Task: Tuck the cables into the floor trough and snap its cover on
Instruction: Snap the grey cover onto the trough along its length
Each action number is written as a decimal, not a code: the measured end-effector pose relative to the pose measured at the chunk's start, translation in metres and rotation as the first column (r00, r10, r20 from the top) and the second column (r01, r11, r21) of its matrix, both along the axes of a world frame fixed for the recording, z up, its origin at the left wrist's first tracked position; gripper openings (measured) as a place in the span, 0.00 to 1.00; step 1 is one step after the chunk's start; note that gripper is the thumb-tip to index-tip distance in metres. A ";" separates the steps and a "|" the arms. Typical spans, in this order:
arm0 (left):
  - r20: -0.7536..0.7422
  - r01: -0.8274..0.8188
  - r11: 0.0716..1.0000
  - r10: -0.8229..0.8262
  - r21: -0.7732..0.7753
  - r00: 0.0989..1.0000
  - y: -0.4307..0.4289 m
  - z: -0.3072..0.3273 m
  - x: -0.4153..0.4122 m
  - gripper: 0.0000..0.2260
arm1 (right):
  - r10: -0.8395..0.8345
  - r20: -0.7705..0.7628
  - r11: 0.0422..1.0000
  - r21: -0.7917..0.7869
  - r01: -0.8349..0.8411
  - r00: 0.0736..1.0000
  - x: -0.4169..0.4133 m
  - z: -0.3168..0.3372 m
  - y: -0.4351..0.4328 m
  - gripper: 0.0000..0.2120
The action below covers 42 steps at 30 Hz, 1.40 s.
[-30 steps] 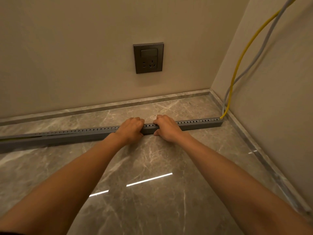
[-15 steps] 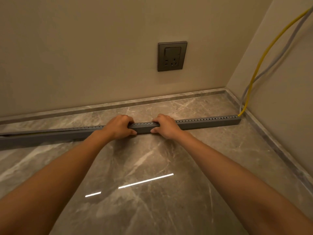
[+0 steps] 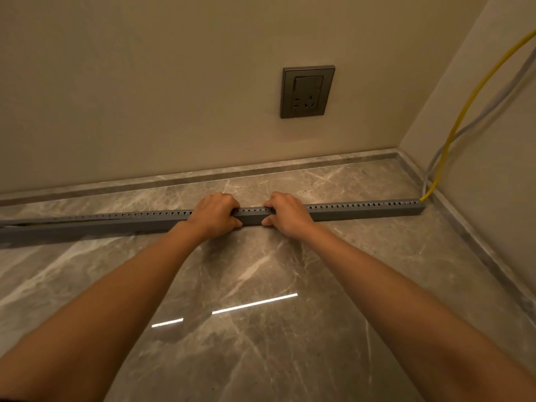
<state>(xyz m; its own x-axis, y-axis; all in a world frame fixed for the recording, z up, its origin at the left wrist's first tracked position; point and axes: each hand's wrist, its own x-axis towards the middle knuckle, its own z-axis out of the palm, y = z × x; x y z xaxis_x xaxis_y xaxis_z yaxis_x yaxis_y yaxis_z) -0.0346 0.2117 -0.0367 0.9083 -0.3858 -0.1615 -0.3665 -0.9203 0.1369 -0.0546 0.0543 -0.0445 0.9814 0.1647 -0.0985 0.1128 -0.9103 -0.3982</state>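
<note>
A long grey slotted cable trough (image 3: 362, 211) lies on the marble floor, running from the left edge to the right wall. Both hands grip it near its middle, fingers curled over its top and thumbs on its near side: my left hand (image 3: 216, 214) on the left, my right hand (image 3: 285, 213) a short gap away. A yellow cable (image 3: 461, 117) and a grey cable (image 3: 481, 116) come down the right wall and enter the trough's right end. At the far left the cover (image 3: 58, 220) looks slightly lifted off the trough.
A dark wall socket (image 3: 307, 92) sits on the back wall above the trough. A stone skirting (image 3: 203, 179) runs along both walls. Polished marble floor (image 3: 261, 329) spreads between me and the trough.
The view has shifted left, so the socket and cables sit further right. Both hands stay on the trough's middle, a little wider apart than a second ago.
</note>
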 end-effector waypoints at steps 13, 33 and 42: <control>-0.012 0.058 0.994 -0.057 0.088 0.998 -0.012 -0.007 -0.007 0.14 | 0.210 0.003 0.963 -0.171 -0.207 0.978 0.008 -0.003 -0.001 0.18; 0.020 0.089 0.991 -0.092 0.104 0.996 -0.015 -0.007 -0.009 0.15 | 0.159 0.026 0.963 -0.224 -0.149 0.987 0.001 -0.003 -0.030 0.16; -0.067 0.022 0.999 -0.026 -0.049 0.997 0.026 -0.003 -0.007 0.15 | 0.026 0.026 0.981 -0.195 -0.020 0.999 -0.008 -0.004 0.002 0.17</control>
